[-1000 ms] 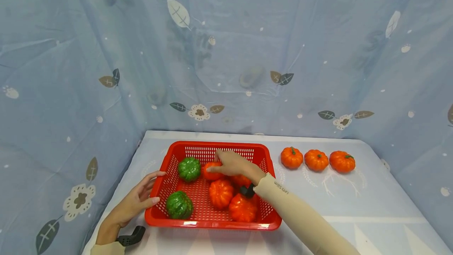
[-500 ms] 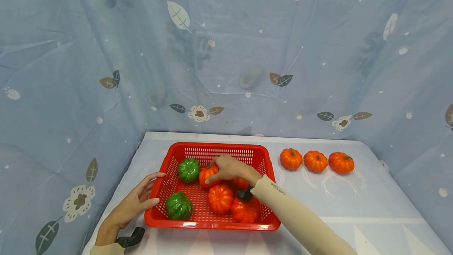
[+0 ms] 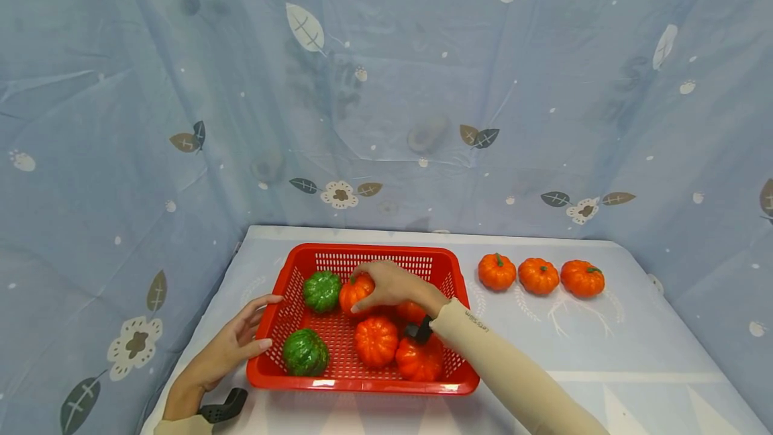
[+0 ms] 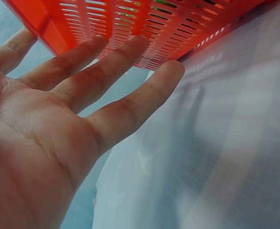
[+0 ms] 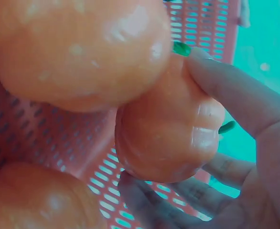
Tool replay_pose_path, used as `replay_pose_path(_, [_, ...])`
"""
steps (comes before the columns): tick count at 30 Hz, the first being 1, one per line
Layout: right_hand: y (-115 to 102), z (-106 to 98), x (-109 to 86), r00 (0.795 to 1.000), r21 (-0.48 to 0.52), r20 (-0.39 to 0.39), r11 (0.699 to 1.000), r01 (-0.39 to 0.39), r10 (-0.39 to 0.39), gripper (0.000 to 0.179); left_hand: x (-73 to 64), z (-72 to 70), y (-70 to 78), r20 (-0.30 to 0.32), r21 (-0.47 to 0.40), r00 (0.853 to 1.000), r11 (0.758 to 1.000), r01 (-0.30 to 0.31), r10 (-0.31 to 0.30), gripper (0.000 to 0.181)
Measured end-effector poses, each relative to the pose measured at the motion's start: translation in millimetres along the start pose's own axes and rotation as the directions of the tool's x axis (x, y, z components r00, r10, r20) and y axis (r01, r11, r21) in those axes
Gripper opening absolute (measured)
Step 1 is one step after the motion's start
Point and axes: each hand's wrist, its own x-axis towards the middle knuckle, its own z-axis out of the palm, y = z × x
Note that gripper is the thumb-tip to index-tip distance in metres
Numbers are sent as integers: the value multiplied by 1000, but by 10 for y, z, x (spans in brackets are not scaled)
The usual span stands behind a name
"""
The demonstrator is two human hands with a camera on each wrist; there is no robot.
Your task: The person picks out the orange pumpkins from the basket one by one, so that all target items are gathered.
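A red plastic basket (image 3: 338, 382) holds small pumpkins. Near its back, my right hand (image 3: 395, 285) grips an orange pumpkin (image 3: 348, 298) between thumb and fingers. The right wrist view shows this pumpkin (image 5: 166, 136) with its green stem towards the palm. Other orange pumpkins (image 3: 376, 342) lie nearer the front and right, one partly hidden by my wrist. Two green pumpkins, one at the back (image 3: 322, 291) and one in front (image 3: 305, 352), lie on the left side. My left hand (image 3: 232, 341) rests against the basket's left side, fingers spread and mostly straight (image 4: 130, 109).
On the table to the right of the basket, three orange pumpkins (image 3: 539, 276) stand in a row near the back edge. A blue patterned cloth (image 3: 386, 119) hangs behind and beside the light-coloured table (image 3: 604, 341).
The orange pumpkin at my right hand has turned and shifted slightly left, its stem now showing. My right fingers have moved over its top. The left hand stays against the basket.
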Motion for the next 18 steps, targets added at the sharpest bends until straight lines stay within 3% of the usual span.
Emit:
replay_pose_path(8, [-8, -193, -184, 997, -16, -76, 1000, 20, -21, 74, 3, 17, 2, -21, 22, 1000, 1000, 5, -5, 68])
replay_pose_path(18, [82, -387, -445, 977, 62, -212, 997, 38, -24, 82, 15, 26, 0, -24, 5, 1000, 1000, 5, -5, 69])
